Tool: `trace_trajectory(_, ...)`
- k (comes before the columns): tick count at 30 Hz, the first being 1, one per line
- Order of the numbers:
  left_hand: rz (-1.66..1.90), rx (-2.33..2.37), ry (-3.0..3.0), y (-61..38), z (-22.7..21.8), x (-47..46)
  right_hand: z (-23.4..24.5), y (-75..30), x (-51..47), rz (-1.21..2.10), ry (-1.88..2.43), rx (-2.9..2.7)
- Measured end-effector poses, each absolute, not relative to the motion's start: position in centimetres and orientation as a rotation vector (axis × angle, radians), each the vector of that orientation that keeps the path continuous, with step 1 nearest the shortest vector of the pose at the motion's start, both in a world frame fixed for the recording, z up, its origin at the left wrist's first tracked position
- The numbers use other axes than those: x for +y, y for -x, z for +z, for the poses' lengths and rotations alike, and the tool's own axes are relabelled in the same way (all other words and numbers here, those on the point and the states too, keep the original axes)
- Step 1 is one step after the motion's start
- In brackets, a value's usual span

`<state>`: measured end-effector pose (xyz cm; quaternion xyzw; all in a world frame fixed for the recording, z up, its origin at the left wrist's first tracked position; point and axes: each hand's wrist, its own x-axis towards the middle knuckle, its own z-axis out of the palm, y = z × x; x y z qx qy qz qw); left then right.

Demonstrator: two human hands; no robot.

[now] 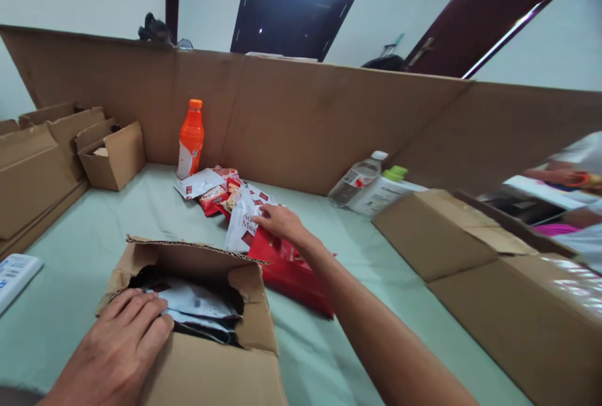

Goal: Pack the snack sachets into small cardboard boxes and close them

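In front of me stands an open cardboard box (pixel 211 371) with several white packets (pixel 200 300) inside. My left hand (pixel 117 337) lies over its left side, fingers together and curled over the rim of the opening. Farther out, my right hand (pixel 282 223) has its thumb and fingertips closed at the edge of a white packet (pixel 239 227) with printed lettering. Under my right wrist lies a red packet (pixel 298 277). Behind the white packet is a loose pile of red snack packets (pixel 214 199) and another white packet (pixel 201 182).
An orange bottle (pixel 192 136) stands against the cardboard wall (pixel 301 117). Smaller boxes (pixel 113 158) are at left, beside a white remote-like object (pixel 16 274). A clear bottle (pixel 357 180) and a green-capped white container (pixel 379 196) lean at right, near a large carton (pixel 470 280).
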<state>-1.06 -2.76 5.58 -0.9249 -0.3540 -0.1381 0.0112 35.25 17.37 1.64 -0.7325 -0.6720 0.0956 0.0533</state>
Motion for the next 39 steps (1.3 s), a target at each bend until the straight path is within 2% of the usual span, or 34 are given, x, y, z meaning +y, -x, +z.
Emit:
trace_trajectory(5, -0.458, -1.089, 2.876, 0.3, 5.4, -2.6, 2.6, -35.3, 19.2, 0.473, 2.225, -2.186)
trace_trajectory(10, -0.596, -1.209, 2.855, -0.3, 5.5, -3.0, 4.8, -34.6, 18.0, 0.582, 1.968, -2.257)
trace_trajectory(15, -0.517, -1.304, 2.945, -0.7, 6.1, -3.3, 9.8, -34.4, 11.9, 0.361, 1.67, -2.04)
trace_trajectory(19, -0.44, -1.377, 2.981, -0.9, 6.2, -3.1, 14.7, -32.2, 4.8, 0.202, 1.176, -1.444)
trace_trajectory(21, -0.408, -1.383, 2.993, -1.0, 6.3, -3.0, 16.1, -30.2, 1.6, 0.135, 1.08, -1.317)
trace_trajectory(24, -0.349, -1.403, 3.002, -1.1, 6.7, -2.9, 16.1, -27.4, -1.3, 0.037, 1.019, -1.629)
trace_trajectory(28, -0.28, -1.389, 2.996, -1.1, 6.8, -3.1, 13.9, -24.6, -1.1, 0.014, 0.819, -2.255)
trace_trajectory(35, -0.309, -1.417, 2.951, -1.0, 6.0, -3.2, 11.9, -21.7, 2.1, 0.198, 1.26, -2.812)
trace_trajectory(39, -0.359, -1.371, 2.972, -1.0, 5.9, -3.1, 12.7, -21.8, 2.0, 0.111, 1.352, -2.882)
